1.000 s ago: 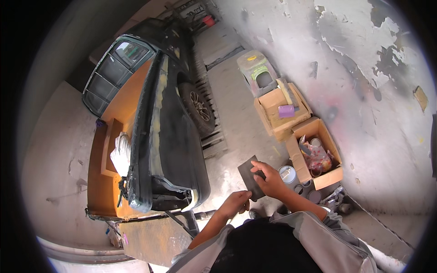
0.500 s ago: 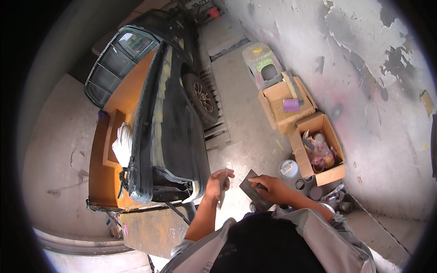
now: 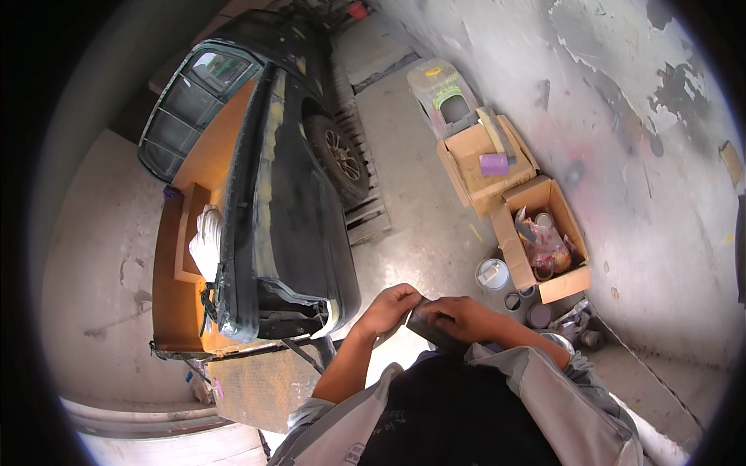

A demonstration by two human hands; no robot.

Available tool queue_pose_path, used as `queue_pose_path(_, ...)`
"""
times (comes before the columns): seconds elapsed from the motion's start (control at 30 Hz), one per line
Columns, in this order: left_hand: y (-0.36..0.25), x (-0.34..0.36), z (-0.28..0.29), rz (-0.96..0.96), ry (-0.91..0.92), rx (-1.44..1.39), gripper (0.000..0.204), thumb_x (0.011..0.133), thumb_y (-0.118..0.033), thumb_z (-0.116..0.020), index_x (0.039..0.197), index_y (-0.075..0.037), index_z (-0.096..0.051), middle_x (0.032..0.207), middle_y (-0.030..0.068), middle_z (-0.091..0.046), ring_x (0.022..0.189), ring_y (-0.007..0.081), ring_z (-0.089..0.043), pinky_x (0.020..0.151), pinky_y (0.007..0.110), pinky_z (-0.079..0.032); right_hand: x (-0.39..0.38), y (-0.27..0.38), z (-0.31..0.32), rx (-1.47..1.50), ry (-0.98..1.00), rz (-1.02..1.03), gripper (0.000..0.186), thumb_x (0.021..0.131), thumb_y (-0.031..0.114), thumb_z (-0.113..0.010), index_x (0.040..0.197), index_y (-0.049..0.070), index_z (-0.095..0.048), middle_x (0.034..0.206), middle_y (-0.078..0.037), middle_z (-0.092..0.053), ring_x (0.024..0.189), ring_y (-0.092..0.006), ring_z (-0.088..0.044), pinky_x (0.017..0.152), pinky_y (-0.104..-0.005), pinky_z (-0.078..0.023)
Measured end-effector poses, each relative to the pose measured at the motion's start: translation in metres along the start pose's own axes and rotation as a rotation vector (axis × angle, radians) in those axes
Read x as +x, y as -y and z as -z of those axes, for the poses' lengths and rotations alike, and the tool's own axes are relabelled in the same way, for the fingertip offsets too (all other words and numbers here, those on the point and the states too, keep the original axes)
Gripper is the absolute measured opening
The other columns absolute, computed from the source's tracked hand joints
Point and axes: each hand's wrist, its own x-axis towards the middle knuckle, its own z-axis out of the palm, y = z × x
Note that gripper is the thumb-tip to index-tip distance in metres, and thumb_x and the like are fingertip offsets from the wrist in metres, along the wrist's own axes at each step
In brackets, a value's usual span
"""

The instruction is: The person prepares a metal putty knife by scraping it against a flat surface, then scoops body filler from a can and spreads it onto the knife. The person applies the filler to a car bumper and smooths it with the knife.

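In the head view, a dark grey, thin, flat sheet with straight edges (image 3: 427,332) is held low in front of the person's torso, above the concrete floor (image 3: 396,260). It is grasped by the right hand (image 3: 468,317), whose fingers are laid over its upper face. The left hand (image 3: 388,312) is brought right beside it, fingertips drawn together at the sheet's left corner; whether anything is pinched there cannot be told.

To the left stands a matt black pickup truck body (image 3: 307,233) with a spoked wheel (image 3: 339,155). In its orange-brown cargo bed (image 3: 165,291), a crumpled white bundle (image 3: 205,245) is seen.

To the right, near the wall, an open brown cardboard box (image 3: 566,285) is filled with cans and a clear plastic bag. Behind it, a purple cylinder (image 3: 494,164) is supported on a second, tan cardboard box (image 3: 464,147). A round, pale-rimmed can (image 3: 492,274) is placed on the floor near the right hand.
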Motion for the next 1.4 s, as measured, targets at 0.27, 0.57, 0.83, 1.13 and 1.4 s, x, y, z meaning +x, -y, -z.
queue_pose_path(0.27, 0.009, -0.015, -0.003, 0.012, -0.03, 0.097, 0.017, 0.095, -0.018, -0.057, 0.089, -0.002, -0.059, 0.061, -0.0003, -0.054, 0.046, 0.0063, -0.044, 0.041, 0.023, -0.033, -0.009, -0.027, 0.017, 0.061, -0.308, -0.009, 0.043, 0.08, -0.002, -0.062, 0.122, 0.009, -0.06, 0.095, -0.009, -0.067, 0.085, -0.0235, -0.067, 0.076, -0.0326, -0.052)
queue_pose_path(0.57, 0.036, -0.001, -0.035, 0.018, -0.064, -0.458, 0.022, 0.097, -0.021, -0.056, 0.107, -0.003, -0.051, 0.068, 0.0026, -0.054, 0.045, 0.0084, -0.046, 0.039, 0.021, -0.035, 0.0, -0.032, -0.003, 0.118, -0.355, -0.068, 0.056, 0.081, -0.008, -0.057, 0.134, 0.008, -0.05, 0.108, -0.007, -0.061, 0.088, -0.0129, -0.06, 0.075, -0.0256, -0.047)
queue_pose_path(0.83, 0.067, 0.012, -0.018, 0.071, -0.281, -0.451, 0.03, 0.094, -0.016, -0.058, 0.116, -0.002, -0.043, 0.072, 0.0054, -0.053, 0.048, 0.0107, -0.049, 0.037, 0.023, -0.036, -0.019, -0.081, -0.005, 0.432, -0.668, -0.495, 0.048, 0.091, 0.001, -0.056, 0.138, 0.005, -0.042, 0.104, -0.01, -0.059, 0.074, -0.0132, -0.063, 0.063, -0.0254, -0.051)
queue_pose_path(1.13, 0.127, 0.081, -0.007, 0.26, -0.107, -0.408, 0.022, 0.098, -0.027, -0.052, 0.104, -0.006, -0.052, 0.07, 0.0033, -0.055, 0.049, 0.011, -0.052, 0.045, 0.025, -0.041, -0.022, -0.115, -0.054, 0.65, -0.56, -0.772, 0.072, 0.087, -0.001, -0.062, 0.149, 0.008, -0.025, 0.104, -0.008, -0.059, 0.091, -0.0124, -0.059, 0.079, -0.0264, -0.049)
queue_pose_path(1.4, 0.202, 0.154, 0.004, 0.438, 0.018, -0.586, 0.019, 0.096, -0.024, -0.057, 0.101, -0.005, -0.055, 0.065, 0.0031, -0.055, 0.046, 0.009, -0.048, 0.039, 0.022, -0.034, -0.021, -0.167, -0.113, 0.435, -0.744, -0.959, 0.071, 0.083, -0.004, -0.059, 0.148, 0.007, -0.031, 0.09, -0.002, -0.055, 0.08, -0.0089, -0.055, 0.074, -0.0241, -0.046)
